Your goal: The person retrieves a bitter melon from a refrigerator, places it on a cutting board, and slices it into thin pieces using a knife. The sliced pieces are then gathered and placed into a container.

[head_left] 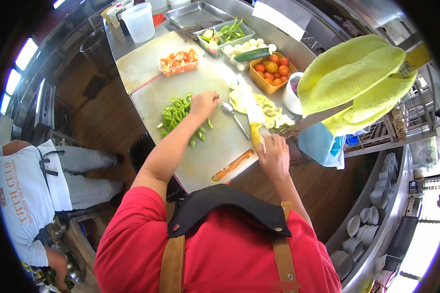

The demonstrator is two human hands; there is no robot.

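Observation:
My left hand (pixel 204 105) is over a white cutting board (pixel 190 164), at the right edge of a heap of sliced green peppers (pixel 174 116). Its fingers are curled, and whether they pinch anything is unclear. At the board's near right, my right hand (pixel 275 155) has its thumb and fingers at the end of the yellow handle of a kitchen knife (pixel 250 100); how firmly it grips cannot be made out. The blade points away from me across a crumpled pale yellow-green cloth (pixel 275 111). Left of the knife lies a metal spoon (pixel 234 119). A narrow orange-brown object (pixel 233 166) rests near the front edge.
Chopped tomatoes (pixel 179 62) fill a clear tub. Behind are green chillies (pixel 231 31), a cucumber (pixel 253 54) on peeled white vegetables, whole tomatoes (pixel 271 67) and a white cup (pixel 293 93). Yellow towels (pixel 352 77) hang at right. A co-worker (pixel 33 183) stands at left.

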